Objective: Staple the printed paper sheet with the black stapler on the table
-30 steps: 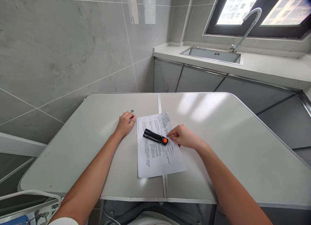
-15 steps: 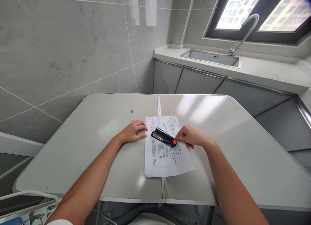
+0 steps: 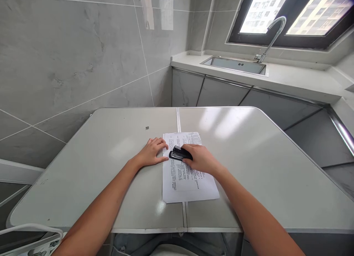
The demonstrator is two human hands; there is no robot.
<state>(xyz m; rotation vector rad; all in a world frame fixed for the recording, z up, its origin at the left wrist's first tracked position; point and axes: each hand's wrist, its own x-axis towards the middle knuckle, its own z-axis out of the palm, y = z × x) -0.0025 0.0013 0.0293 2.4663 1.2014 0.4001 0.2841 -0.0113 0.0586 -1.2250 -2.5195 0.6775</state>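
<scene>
A black stapler [image 3: 179, 153] lies over the upper part of a printed sheet of paper [image 3: 190, 189]. My right hand [image 3: 200, 157] is wrapped round the stapler's right end, hiding its orange tip. At the paper's left edge rests my left hand [image 3: 154, 151], thumb and fingers apart, fingertips touching the sheet near the stapler's left end. It holds nothing. Beyond my left hand, a small strip of staples [image 3: 147, 128] sits on the table. Whether the paper is one sheet or a stack I cannot tell.
The white table [image 3: 132, 200] has a metal seam down its middle, under the paper. Behind it stands a counter with a sink [image 3: 235, 65] and a tall faucet [image 3: 272, 40] below a window. A grey tiled wall [image 3: 69, 56] runs along the left. A white rail [image 3: 33, 226] shows at lower left.
My right hand has moved left and closed over the stapler, where before its fingers only touched the orange end. The stapler has turned slightly. My left hand stays at the paper's edge.
</scene>
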